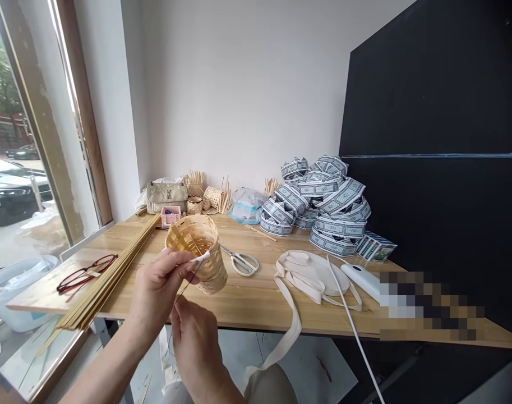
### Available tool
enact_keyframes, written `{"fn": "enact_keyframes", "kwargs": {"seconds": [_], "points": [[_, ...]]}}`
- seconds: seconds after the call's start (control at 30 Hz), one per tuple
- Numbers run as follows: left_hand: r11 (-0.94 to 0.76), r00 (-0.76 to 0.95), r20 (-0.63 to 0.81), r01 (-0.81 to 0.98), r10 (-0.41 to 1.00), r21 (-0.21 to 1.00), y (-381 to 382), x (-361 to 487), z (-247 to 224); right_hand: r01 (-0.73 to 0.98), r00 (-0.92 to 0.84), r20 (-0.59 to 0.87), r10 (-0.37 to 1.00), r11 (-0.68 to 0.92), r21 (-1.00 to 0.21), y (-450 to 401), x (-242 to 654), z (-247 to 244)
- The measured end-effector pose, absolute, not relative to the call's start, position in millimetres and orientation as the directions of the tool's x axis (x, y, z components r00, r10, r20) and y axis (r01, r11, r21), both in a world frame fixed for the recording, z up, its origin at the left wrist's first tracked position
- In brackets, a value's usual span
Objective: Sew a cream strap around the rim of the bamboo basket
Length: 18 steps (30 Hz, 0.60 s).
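At the far left I see a pair of dark red glasses (86, 273) lying on the light wooden surface (247, 303), and just beside them a long bundle of thin pale bamboo strips (112, 270) that runs from the near edge toward the back wall. Behind the bundle, near the wall, there is a beige quilted handbag (167, 196), and in front of it a small pink plastic crate (170, 215). My left hand (157, 289) is raised in front of the surface, and its fingers are closed on the side of a small round woven bamboo basket (199, 252), pinching there a white strip of tape against the weave; the basket is held in the air, tilted, with its open mouth turned up and toward the left. My right hand (194, 342) is lower and nearer to me, below the basket; its fingers look closed on a thin dark thread (187, 285) that goes up to the basket, but the exact hold I cannot tell. To the right of the basket, a pair of scissors with white handles (241, 261) lies flat on the surface. Further right there is a roll of cream cotton webbing (314, 275), with one loose end hanging over the near edge. Behind it stands a heap of blue and white patterned paper bands (323, 205), and a white cable (348, 314) crosses the surface toward me.
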<state>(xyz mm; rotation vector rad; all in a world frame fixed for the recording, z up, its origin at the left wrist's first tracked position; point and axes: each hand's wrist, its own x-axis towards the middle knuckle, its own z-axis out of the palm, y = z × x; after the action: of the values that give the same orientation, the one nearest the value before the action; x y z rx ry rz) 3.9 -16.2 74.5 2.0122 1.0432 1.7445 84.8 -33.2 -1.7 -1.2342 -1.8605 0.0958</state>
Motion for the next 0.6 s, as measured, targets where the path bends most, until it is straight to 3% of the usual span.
{"fn": "enact_keyframes", "kwargs": {"seconds": [0.13, 0.23, 0.33, 0.43, 0.5, 0.6], "points": [[-0.640, -0.015, 0.658, 0.221, 0.753, 0.736, -16, 9, 76, 0.697, -0.131, 0.613, 0.779, 0.512, -0.502, -22, 83, 2], [-0.632, -0.065, 0.646, 0.152, 0.761, 0.760, -8, 3, 80, 0.581, -0.075, 0.570, 0.818, 0.500, -0.642, -31, 90, -4], [-0.662, -0.165, 0.679, 0.151, 0.716, 0.734, 4, -16, 90, 0.418, 0.071, 0.430, 0.900, 0.364, -0.832, -43, 114, -23], [-0.678, -0.275, 0.698, 0.179, 0.662, 0.713, 14, -38, 106, 0.264, 0.255, 0.258, 0.932, 0.190, -0.946, -48, 159, -45], [-0.686, -0.325, 0.704, 0.188, 0.632, 0.703, 20, -51, 119, 0.087, 0.437, 0.108, 0.893, 0.078, -0.993, -49, 195, -56], [-0.710, -0.413, 0.721, 0.214, 0.557, 0.671, 27, -63, 136, -0.024, 0.566, 0.011, 0.824, 0.030, -0.999, -55, 241, -66]]}}
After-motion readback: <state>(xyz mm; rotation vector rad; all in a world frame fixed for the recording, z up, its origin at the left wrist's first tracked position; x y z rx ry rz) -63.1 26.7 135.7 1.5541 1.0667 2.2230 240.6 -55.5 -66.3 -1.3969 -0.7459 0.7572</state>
